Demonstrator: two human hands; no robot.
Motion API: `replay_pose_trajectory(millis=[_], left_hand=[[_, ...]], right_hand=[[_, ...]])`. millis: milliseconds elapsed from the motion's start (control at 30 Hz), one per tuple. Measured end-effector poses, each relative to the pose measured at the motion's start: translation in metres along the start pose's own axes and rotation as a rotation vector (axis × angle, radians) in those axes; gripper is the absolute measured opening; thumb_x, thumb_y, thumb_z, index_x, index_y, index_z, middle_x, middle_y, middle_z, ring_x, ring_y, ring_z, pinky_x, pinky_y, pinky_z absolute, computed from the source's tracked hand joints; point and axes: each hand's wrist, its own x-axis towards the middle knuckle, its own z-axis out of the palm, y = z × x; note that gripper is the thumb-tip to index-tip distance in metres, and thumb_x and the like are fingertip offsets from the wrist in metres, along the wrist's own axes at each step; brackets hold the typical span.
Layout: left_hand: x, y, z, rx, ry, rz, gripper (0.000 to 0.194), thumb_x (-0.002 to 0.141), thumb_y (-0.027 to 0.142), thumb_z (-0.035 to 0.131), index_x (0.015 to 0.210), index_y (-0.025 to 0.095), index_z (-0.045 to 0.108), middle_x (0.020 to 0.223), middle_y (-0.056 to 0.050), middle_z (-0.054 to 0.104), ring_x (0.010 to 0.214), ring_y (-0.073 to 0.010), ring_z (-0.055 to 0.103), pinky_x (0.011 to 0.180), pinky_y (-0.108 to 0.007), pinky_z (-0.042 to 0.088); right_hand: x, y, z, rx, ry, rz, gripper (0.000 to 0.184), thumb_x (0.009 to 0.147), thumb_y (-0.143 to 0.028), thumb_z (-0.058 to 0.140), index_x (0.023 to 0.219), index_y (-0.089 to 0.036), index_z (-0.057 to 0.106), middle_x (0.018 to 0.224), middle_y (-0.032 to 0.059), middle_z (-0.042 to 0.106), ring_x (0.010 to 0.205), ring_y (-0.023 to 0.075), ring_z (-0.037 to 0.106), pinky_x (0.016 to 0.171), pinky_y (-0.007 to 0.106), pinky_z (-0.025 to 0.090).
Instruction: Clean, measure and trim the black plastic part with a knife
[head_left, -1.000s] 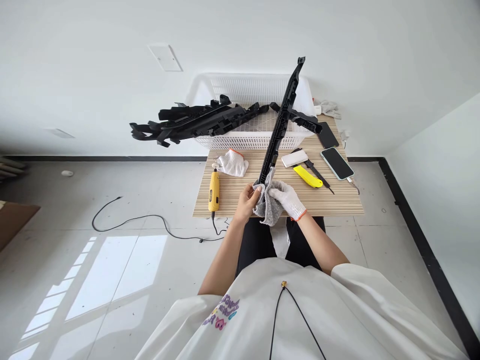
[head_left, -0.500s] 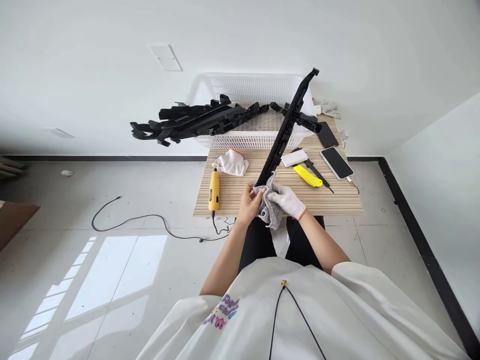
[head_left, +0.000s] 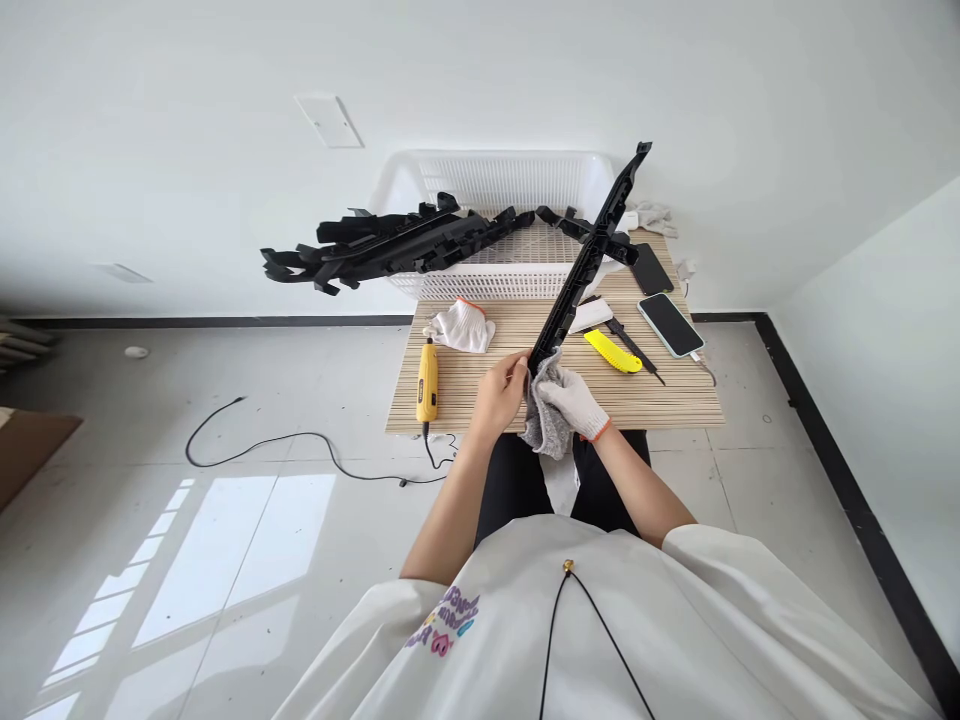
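Note:
A long black plastic strip (head_left: 574, 283) slants up and away from me, its far end raised over the basket's right side. My left hand (head_left: 501, 393), bare, is closed on the strip's near end. In a white knit glove with an orange cuff, my right hand (head_left: 571, 400) pinches a grey cloth (head_left: 549, 418). That cloth is wrapped about the near end of the strip and hangs over the table's front edge. What the gloved fingertips press on beneath the cloth is hidden.
Several black plastic parts (head_left: 405, 240) lie across a white basket (head_left: 510, 165), jutting left. On the table (head_left: 510, 318) are a yellow corded rotary tool (head_left: 427, 382), a white glove (head_left: 463, 327), a yellow utility knife (head_left: 613, 352), calipers (head_left: 637, 352), a phone (head_left: 671, 325) and a black slab (head_left: 652, 269).
The strip has shifted slightly to the right. My left hand has let go of the cloth's edge and now grips the strip itself, while my right hand keeps the cloth.

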Motion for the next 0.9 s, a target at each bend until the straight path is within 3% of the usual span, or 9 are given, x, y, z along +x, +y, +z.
replay_pose_trajectory(millis=[167,300,467,700,900], left_hand=[[0.002,0.004,-0.002,0.014,-0.044,-0.119,0.041,0.084,0.049,0.076,0.114,0.020,0.076,0.112,-0.011,0.078,0.101,-0.0315,0.073,0.085,-0.037,0.053],[0.004,-0.011,0.008,-0.076,-0.143,-0.237,0.052,0.069,0.044,0.089,0.111,0.019,0.073,0.107,-0.011,0.078,0.093,-0.0295,0.072,0.078,-0.035,0.053],[0.011,-0.036,0.019,-0.201,-0.074,-0.239,0.041,0.084,0.055,0.070,0.102,0.019,0.073,0.107,-0.010,0.075,0.109,-0.0275,0.068,0.096,-0.038,0.050],[0.016,-0.041,0.023,-0.289,-0.107,-0.209,0.056,0.080,0.073,0.063,0.095,0.020,0.065,0.076,-0.003,0.071,0.071,-0.0195,0.066,0.069,-0.033,0.051],[0.007,-0.035,0.021,-0.240,-0.026,-0.111,0.057,0.086,0.076,0.055,0.072,0.021,0.059,0.066,-0.002,0.062,0.061,-0.0166,0.057,0.065,-0.033,0.047]], right_hand=[[-0.005,0.000,0.004,-0.071,-0.064,-0.013,0.024,0.073,-0.038,0.070,0.086,-0.019,0.067,0.077,-0.0004,0.069,0.072,0.0167,0.061,0.072,0.030,0.051],[-0.009,-0.001,0.010,-0.234,-0.094,-0.099,0.015,0.076,-0.034,0.070,0.081,-0.020,0.069,0.080,0.0004,0.069,0.080,0.0187,0.062,0.079,0.031,0.049],[-0.014,-0.005,0.011,-0.393,-0.086,-0.142,0.032,0.076,-0.032,0.074,0.055,-0.021,0.054,0.057,-0.0035,0.052,0.062,0.0138,0.047,0.066,0.030,0.039],[-0.031,-0.013,0.010,-0.357,-0.213,-0.082,0.020,0.078,-0.030,0.075,0.065,-0.019,0.065,0.061,-0.0011,0.060,0.062,0.0139,0.051,0.063,0.030,0.042],[-0.053,-0.046,-0.006,-0.199,-0.137,-0.019,0.027,0.082,-0.042,0.067,0.067,-0.020,0.060,0.060,-0.0009,0.057,0.055,0.0124,0.049,0.056,0.029,0.043]])
